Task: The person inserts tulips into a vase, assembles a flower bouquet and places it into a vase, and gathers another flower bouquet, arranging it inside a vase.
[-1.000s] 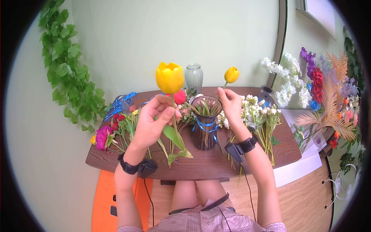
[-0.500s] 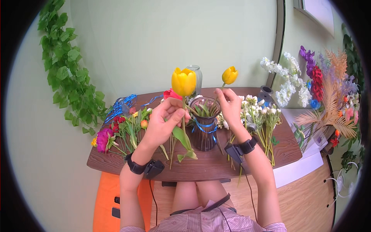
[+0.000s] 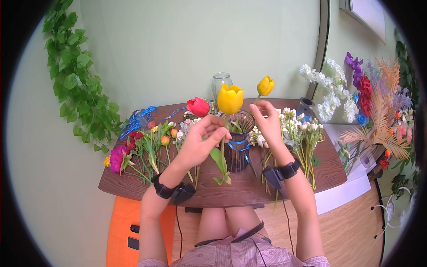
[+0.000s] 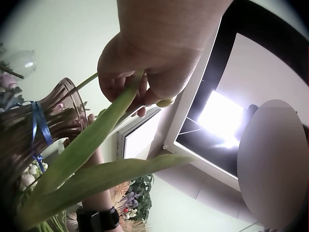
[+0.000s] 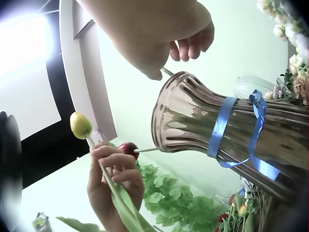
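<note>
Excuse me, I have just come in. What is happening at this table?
A person is working with both hands. The left hand holds a yellow tulip upright in front of a dark vase tied with blue ribbon. The right hand pinches a second yellow tulip near the vase's rim. A red tulip leans out of the vase.

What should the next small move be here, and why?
Probably the left hand should raise its yellow tulip over the vase: in the head view, that tulip's leaves hang low in front of the vase, while the right hand pinches another tulip reaching into the vase.
</note>
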`<action>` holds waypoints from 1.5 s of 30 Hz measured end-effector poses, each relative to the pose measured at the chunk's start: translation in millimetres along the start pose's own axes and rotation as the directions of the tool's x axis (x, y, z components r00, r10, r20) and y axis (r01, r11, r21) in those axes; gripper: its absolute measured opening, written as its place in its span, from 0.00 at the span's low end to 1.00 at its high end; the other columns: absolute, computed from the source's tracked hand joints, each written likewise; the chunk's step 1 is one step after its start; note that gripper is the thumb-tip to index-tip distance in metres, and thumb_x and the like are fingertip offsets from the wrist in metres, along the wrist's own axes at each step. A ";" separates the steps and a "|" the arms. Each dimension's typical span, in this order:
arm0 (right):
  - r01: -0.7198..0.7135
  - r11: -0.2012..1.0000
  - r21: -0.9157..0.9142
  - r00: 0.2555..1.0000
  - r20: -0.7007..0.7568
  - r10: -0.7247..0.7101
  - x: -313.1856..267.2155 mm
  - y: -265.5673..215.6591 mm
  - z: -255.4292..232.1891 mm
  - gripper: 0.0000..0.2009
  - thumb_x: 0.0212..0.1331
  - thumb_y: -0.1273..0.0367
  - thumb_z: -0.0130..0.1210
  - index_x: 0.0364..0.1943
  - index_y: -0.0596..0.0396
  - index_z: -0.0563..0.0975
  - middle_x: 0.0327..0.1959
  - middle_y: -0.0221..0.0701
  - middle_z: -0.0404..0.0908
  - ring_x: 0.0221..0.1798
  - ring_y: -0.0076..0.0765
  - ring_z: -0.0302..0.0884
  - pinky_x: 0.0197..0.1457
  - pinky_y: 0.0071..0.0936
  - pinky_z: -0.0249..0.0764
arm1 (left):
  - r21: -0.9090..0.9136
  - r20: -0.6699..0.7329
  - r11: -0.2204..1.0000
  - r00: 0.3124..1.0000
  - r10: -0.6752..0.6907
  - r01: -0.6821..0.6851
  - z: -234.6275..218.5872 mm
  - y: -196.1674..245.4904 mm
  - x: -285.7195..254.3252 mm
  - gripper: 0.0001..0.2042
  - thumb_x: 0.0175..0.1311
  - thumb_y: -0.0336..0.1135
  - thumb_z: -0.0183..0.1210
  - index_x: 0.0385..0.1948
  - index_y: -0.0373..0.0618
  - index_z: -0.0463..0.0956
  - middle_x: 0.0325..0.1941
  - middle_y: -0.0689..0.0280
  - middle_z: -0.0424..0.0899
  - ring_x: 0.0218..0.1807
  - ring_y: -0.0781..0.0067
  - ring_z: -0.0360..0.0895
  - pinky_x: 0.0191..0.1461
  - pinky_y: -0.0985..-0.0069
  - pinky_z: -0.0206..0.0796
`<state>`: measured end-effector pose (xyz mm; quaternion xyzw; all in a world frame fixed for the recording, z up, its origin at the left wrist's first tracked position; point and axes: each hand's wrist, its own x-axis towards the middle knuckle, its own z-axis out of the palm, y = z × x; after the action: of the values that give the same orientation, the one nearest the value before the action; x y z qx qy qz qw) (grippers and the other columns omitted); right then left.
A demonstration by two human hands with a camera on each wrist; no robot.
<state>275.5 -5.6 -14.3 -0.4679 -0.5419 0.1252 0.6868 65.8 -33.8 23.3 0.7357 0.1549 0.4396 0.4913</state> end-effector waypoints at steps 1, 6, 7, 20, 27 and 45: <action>0.001 1.000 0.000 1.000 0.001 -0.001 -1.8 -1.2 -1.9 0.10 0.51 0.66 0.57 0.29 0.61 0.74 0.21 0.22 0.72 0.22 0.15 0.62 0.26 0.14 0.61 | -0.008 0.019 1.000 1.000 -0.007 0.007 0.7 -2.0 0.6 0.07 0.62 0.34 0.50 0.35 0.40 0.66 0.30 0.67 0.76 0.33 0.82 0.72 0.33 0.86 0.61; -0.012 0.995 0.097 0.997 -0.079 0.019 -21.3 -31.7 -19.2 0.06 0.53 0.70 0.53 0.29 0.58 0.71 0.28 0.24 0.71 0.28 0.16 0.64 0.33 0.15 0.63 | -0.015 0.028 0.999 0.998 -0.048 0.048 9.2 -7.2 4.2 0.07 0.61 0.32 0.50 0.35 0.39 0.66 0.32 0.66 0.77 0.35 0.81 0.73 0.38 0.84 0.64; -0.029 0.986 0.165 0.999 0.047 0.022 -26.3 -39.5 -23.3 0.05 0.54 0.71 0.52 0.30 0.58 0.72 0.30 0.24 0.71 0.28 0.16 0.65 0.33 0.16 0.63 | -0.034 0.033 0.998 0.998 -0.053 0.054 12.5 -8.9 5.3 0.07 0.61 0.31 0.50 0.35 0.39 0.66 0.32 0.65 0.77 0.36 0.80 0.74 0.40 0.83 0.65; -0.103 0.967 0.233 0.943 0.332 0.021 -39.1 -76.4 -46.0 0.07 0.58 0.71 0.49 0.36 0.61 0.75 0.30 0.27 0.75 0.24 0.17 0.68 0.28 0.14 0.65 | 0.102 0.102 0.992 0.993 0.061 -0.072 26.7 -14.7 3.3 0.08 0.61 0.29 0.49 0.40 0.38 0.69 0.41 0.64 0.75 0.47 0.78 0.71 0.50 0.79 0.62; 0.147 0.974 0.172 0.987 -0.090 -0.133 -9.1 -96.7 -83.0 0.10 0.62 0.66 0.44 0.33 0.60 0.71 0.26 0.30 0.75 0.18 0.16 0.65 0.22 0.13 0.62 | 0.261 -0.168 0.961 0.985 -0.045 0.088 -15.7 -32.6 -15.2 0.05 0.59 0.30 0.50 0.34 0.42 0.72 0.42 0.66 0.75 0.47 0.78 0.71 0.50 0.79 0.61; 0.418 0.860 0.291 0.866 -0.412 -0.282 19.9 -119.6 -54.7 0.11 0.62 0.65 0.44 0.37 0.61 0.68 0.28 0.37 0.76 0.22 0.21 0.71 0.25 0.15 0.66 | 0.640 0.227 0.727 0.965 0.132 -0.250 -15.6 -50.5 29.8 0.14 0.54 0.36 0.54 0.43 0.48 0.75 0.55 0.63 0.69 0.63 0.57 0.53 0.64 0.60 0.42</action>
<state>290.1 -83.3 92.7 -0.2361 -0.4520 0.0094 0.8601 80.5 18.7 -3.4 0.9079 0.1827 0.3412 0.1610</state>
